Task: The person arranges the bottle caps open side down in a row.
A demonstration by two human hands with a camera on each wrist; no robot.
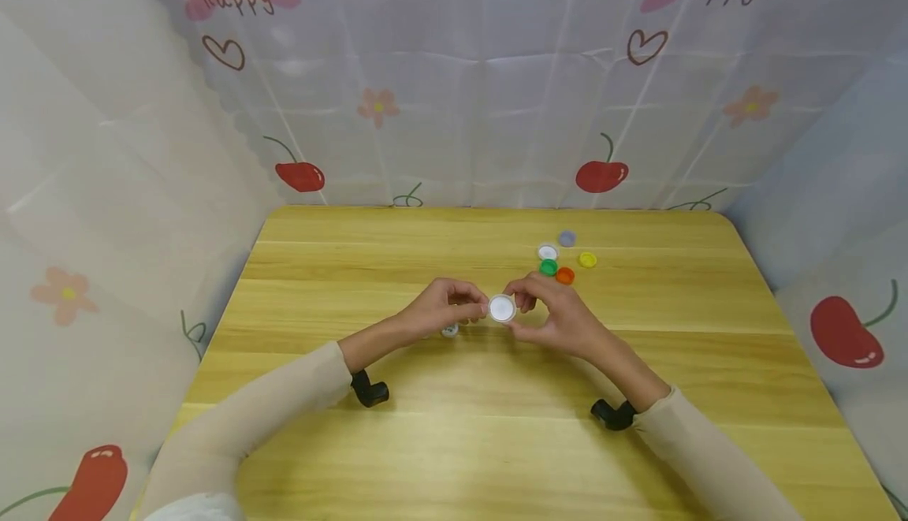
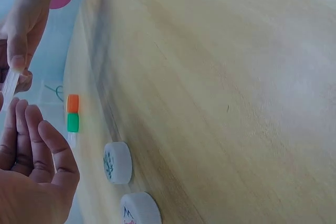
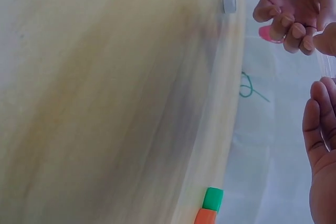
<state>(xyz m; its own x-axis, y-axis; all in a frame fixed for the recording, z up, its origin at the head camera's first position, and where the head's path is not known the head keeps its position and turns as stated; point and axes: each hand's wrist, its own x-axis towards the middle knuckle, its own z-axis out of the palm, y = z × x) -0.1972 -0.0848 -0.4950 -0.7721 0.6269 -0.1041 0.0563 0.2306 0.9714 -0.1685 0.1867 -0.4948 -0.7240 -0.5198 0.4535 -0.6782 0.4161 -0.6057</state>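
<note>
Over the middle of the wooden table (image 1: 496, 426), both hands meet around a white bottle cap (image 1: 501, 309), its flat face turned up toward the head camera. My left hand (image 1: 471, 308) pinches its left edge and my right hand (image 1: 525, 304) pinches its right edge. In the left wrist view the cap (image 2: 9, 90) appears edge-on between a fingertip of the right hand (image 2: 18, 51) and the curled fingers of the left hand (image 2: 31, 145). The right wrist view shows the same cap (image 3: 328, 66) between the two hands.
Loose caps lie just beyond the right hand: white (image 1: 548, 252), grey (image 1: 567, 238), yellow (image 1: 587, 259), green (image 1: 548, 267) and orange (image 1: 564, 275). Another white cap (image 1: 450, 331) lies under the left hand; two white caps (image 2: 118, 162) show on the table. Printed curtain walls surround the table.
</note>
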